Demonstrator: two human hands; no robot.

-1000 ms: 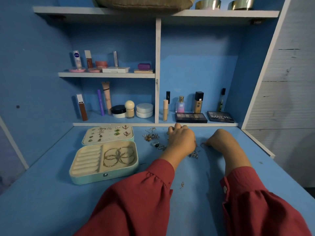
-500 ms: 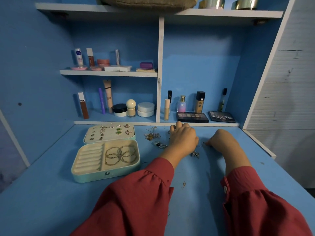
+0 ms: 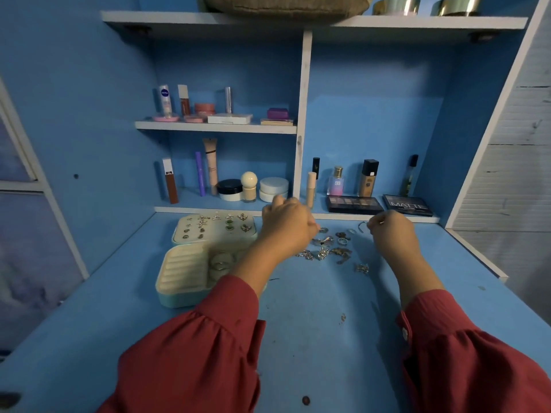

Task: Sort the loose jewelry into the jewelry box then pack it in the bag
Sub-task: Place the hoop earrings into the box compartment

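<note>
The jewelry box is lying open on the worktop near its left edge, toward the back. Its lid, folded flat behind the tray, is carrying rows of small earrings pinned across its pad. The tray is showing a ribbed ring section on the left, and hoops are sitting in the compartment to the right, partly hidden by the left forearm.

The left hand is hovering with curled fingers just past the lid's right corner; whether it is grasping anything, I cannot tell. The right hand is held up nearer the back right, its fingertips pinching a thin wire-like piece, too small to identify.

The loose jewelry is lying scattered on the worktop between the two hands, outside the box, with one small piece apart toward the front edge.

Along the back, shelves are holding cosmetics, and two palettes are lying flat at the back right.
</note>
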